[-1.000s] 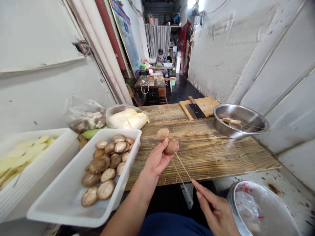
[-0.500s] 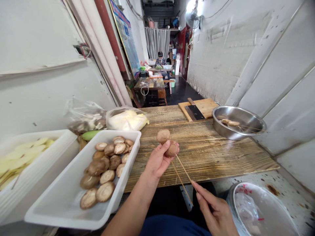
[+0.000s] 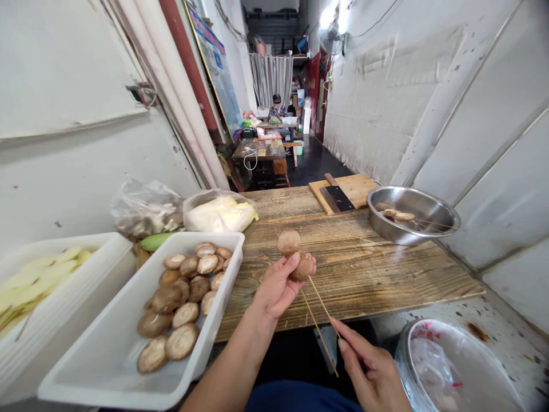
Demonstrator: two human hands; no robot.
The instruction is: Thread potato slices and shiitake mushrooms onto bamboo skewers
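Observation:
My left hand (image 3: pixel 281 286) is closed around a brown mushroom (image 3: pixel 302 266), thumb on top. A second mushroom cap (image 3: pixel 288 242) sits just beyond it, touching or nearly so. My right hand (image 3: pixel 369 363) pinches a thin wooden skewer (image 3: pixel 322 303), whose far end meets the underside of the held mushroom; how deep it goes is hidden. Another skewer (image 3: pixel 319 335) runs down from the mushrooms at a slight angle, its lower end free. To the left, a white plastic tray (image 3: pixel 103 366) holds several loose mushrooms (image 3: pixel 186 341), some with their pale undersides up.
A steel bowl (image 3: pixel 381 226) with skewered mushrooms (image 3: pixel 404 217) stands right on the wooden table (image 3: pixel 412 274). Behind are a cleaver (image 3: pixel 337 198) on a cutting board (image 3: pixel 362 187) and bagged vegetables (image 3: pixel 223 214). A lined bin (image 3: pixel 467 349) is at lower right; a person (image 3: pixel 278 109) sits far back.
Both hands and the held mushrooms have shifted slightly lower in the picture as the view tilts a little. The grip on mushroom and skewer looks the same.

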